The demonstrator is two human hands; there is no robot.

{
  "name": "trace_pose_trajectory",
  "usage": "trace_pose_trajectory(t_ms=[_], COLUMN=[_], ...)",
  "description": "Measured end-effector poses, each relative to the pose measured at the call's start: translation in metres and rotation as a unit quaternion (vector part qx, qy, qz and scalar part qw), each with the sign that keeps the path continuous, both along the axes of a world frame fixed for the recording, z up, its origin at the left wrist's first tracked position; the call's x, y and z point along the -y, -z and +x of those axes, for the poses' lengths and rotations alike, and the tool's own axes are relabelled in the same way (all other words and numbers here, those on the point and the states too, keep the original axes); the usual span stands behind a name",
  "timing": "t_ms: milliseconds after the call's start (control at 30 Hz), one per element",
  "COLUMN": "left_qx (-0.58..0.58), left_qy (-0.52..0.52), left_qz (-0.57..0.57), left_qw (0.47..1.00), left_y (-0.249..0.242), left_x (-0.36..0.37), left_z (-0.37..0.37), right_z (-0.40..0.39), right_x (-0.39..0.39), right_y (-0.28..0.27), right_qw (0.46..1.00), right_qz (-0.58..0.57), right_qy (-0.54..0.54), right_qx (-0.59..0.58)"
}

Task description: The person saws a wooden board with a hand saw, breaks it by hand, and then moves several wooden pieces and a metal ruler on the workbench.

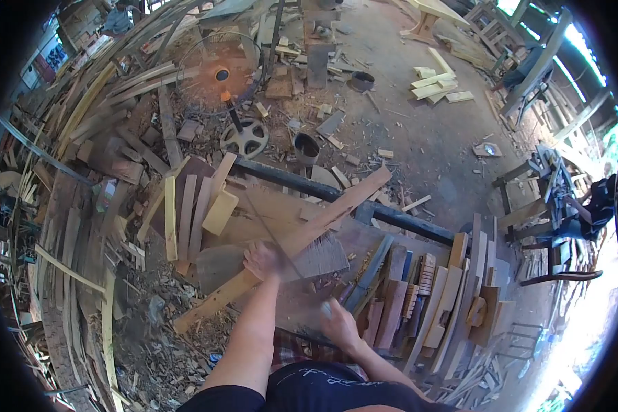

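Note:
A long wooden plank [316,218] lies diagonally across the work surface in front of me. My left hand [262,261] presses down on it, fingers curled over its edge. A thin dark strip [271,235], like a blade, crosses the plank just beside that hand. Under the plank lies a grey, weathered board [323,259]. To the right, my right hand [340,326] is apart from the plank, close to the stacked wood pieces. Its fingers are smeared by motion, with a pale patch at their tips; whether they hold anything does not show.
A dark metal beam [288,177] runs behind the plank. Beyond it stand a spoked wheel [244,139] and a bucket [306,147]. Shaped wood pieces [439,309] are stacked at right. Scraps and shavings [165,357] cover the floor. A person [594,209] sits far right.

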State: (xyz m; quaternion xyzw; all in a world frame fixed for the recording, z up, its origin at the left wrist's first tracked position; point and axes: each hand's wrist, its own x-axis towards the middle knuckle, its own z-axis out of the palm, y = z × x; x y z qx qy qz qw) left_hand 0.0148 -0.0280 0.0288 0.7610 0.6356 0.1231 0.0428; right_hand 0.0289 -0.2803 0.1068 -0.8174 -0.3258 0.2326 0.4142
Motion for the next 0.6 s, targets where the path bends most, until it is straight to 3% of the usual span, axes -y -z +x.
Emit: trace_pose_trajectory(t_ms=[167, 300, 367, 533, 600], left_qx=[-0.011, -0.015, -0.016, -0.012, -0.022], left_qy=[-0.006, -0.008, -0.007, -0.006, -0.014], left_qz=[-0.032, -0.012, -0.016, -0.013, -0.037], left_qw=[0.999, 1.000, 1.000, 1.000, 0.999], left_y=[-0.014, 0.002, 0.001, -0.015, -0.020], left_x=[0.001, -0.002, -0.004, 0.000, 0.002], left_z=[0.005, 0.001, 0.000, 0.003, 0.004], right_z=[-0.016, -0.008, -0.007, -0.021, -0.023], right_x=[0.080, 0.036, 0.020, 0.066, 0.084], right_y=[-0.031, 0.006, 0.026, -0.033, -0.030], right_qw=[0.995, 0.996, 0.999, 0.997, 0.994], right_qz=[-0.087, -0.078, -0.029, -0.076, -0.095], right_qy=[-0.008, -0.001, -0.014, 0.003, 0.024], right_qx=[-0.044, -0.045, 0.017, -0.015, -0.046])
